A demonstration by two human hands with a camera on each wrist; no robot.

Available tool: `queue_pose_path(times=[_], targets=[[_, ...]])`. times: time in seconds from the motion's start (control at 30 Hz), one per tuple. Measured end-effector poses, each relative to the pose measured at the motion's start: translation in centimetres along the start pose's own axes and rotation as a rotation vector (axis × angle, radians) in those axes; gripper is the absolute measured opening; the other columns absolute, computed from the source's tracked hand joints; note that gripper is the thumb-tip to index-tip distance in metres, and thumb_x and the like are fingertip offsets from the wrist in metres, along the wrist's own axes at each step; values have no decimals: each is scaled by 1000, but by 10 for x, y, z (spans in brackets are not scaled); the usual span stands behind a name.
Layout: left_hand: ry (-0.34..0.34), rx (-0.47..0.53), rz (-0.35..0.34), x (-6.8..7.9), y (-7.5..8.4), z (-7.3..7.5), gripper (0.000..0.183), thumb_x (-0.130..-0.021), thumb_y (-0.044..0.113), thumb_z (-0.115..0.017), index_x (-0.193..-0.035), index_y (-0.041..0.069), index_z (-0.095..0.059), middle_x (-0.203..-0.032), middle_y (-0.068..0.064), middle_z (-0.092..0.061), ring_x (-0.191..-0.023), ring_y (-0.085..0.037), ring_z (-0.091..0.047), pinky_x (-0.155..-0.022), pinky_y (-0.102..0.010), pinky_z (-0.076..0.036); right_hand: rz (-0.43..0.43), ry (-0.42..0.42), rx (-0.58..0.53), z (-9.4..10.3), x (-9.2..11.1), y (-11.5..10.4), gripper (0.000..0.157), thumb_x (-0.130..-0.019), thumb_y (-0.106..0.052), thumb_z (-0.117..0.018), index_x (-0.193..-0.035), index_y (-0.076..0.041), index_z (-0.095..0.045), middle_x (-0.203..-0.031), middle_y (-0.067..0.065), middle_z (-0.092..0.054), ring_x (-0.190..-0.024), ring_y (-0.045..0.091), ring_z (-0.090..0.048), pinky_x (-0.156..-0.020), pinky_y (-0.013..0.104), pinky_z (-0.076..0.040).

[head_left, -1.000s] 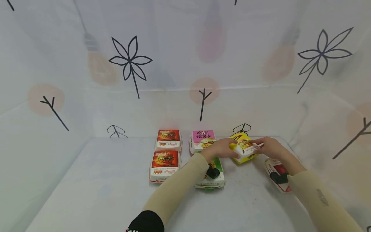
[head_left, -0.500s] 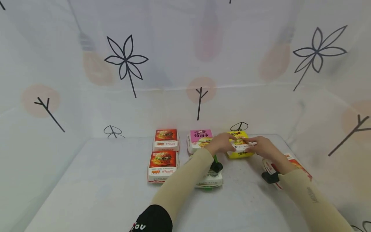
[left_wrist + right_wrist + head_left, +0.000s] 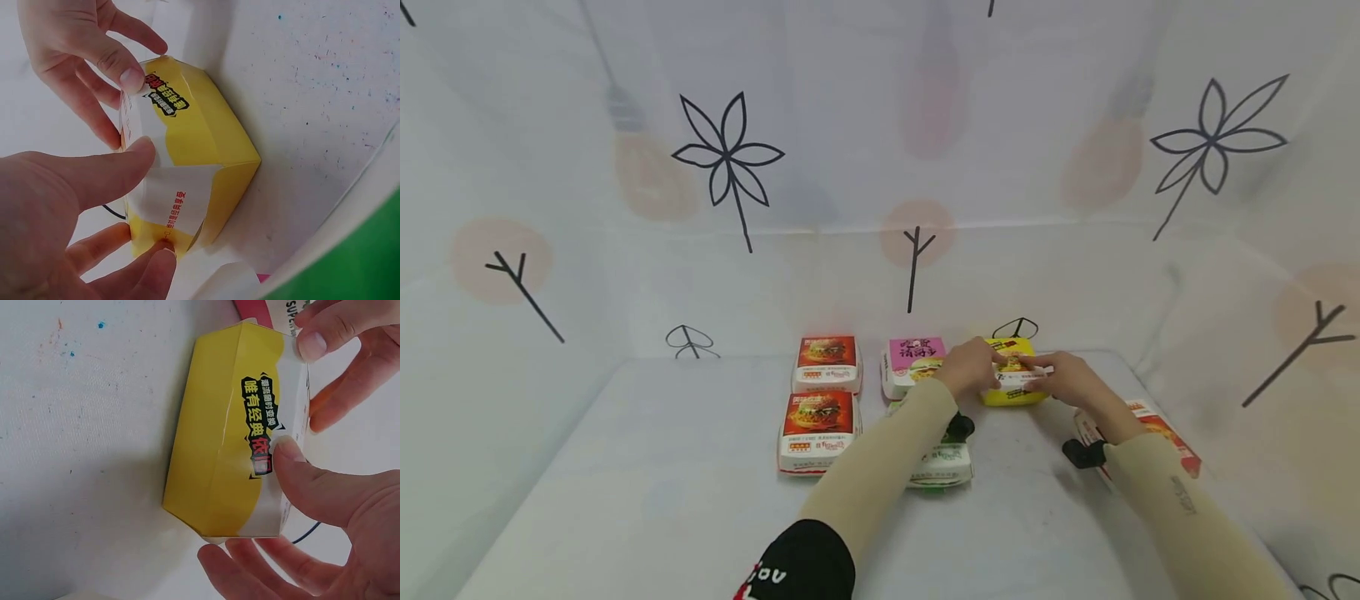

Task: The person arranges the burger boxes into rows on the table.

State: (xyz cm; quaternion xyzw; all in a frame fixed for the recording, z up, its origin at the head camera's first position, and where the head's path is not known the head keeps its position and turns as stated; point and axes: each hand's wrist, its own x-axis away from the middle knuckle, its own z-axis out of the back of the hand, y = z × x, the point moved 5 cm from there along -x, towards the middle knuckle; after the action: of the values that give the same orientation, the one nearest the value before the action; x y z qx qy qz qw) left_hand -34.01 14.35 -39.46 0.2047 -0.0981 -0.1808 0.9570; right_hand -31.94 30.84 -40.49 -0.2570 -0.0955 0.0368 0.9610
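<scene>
A yellow and white burger box [image 3: 1013,393] sits at the back of the table, right of the pink-topped box, between both hands. My left hand [image 3: 970,368] holds its left end, with the thumb [image 3: 134,164] on the white top edge and fingers at the side. From the right, my right hand [image 3: 1069,379] holds the other end. Its thumb [image 3: 294,456] lies on the front edge beside the printed letters, and fingers curl around the end. In the left wrist view the box [image 3: 206,119] rests close to the white surface.
Left of the hands stand a pink-topped burger box [image 3: 917,358] and, partly under my left sleeve, a green and white box [image 3: 943,465]. Two red-topped boxes [image 3: 818,415] line up farther left. Another red and white box [image 3: 1172,435] lies askew beneath my right forearm. A patterned cloth [image 3: 820,275] hangs behind.
The yellow box has gone from tilted in both hands to sitting straight at the back, slightly farther left. Both hands moved with it; the other boxes stay where they were.
</scene>
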Motion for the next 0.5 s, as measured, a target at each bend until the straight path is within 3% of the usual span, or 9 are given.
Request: queue_pose_path(times=[0.3,0.5], targets=[[10,28,10,-1,-6,1,46,-86,29,-80,-129,38,-68,-136,4,-53,-118,-17,-54,-98,-34,-46,14,1,22,-3,-8,3,64,-91,-27,-73,-147,-9,-47,-143,35,-42,-110,44,-53,-85,54,-49],[9,25,3,-2,-4,-1,46,-85,30,-80,-129,38,-67,-136,6,-54,-119,-17,-55,-97,-35,-47,27,3,32,-4,-7,7,64,-92,-25,-72,-148,-8,-46,-143,36,-41,-113,46,-51,-89,57,-47]])
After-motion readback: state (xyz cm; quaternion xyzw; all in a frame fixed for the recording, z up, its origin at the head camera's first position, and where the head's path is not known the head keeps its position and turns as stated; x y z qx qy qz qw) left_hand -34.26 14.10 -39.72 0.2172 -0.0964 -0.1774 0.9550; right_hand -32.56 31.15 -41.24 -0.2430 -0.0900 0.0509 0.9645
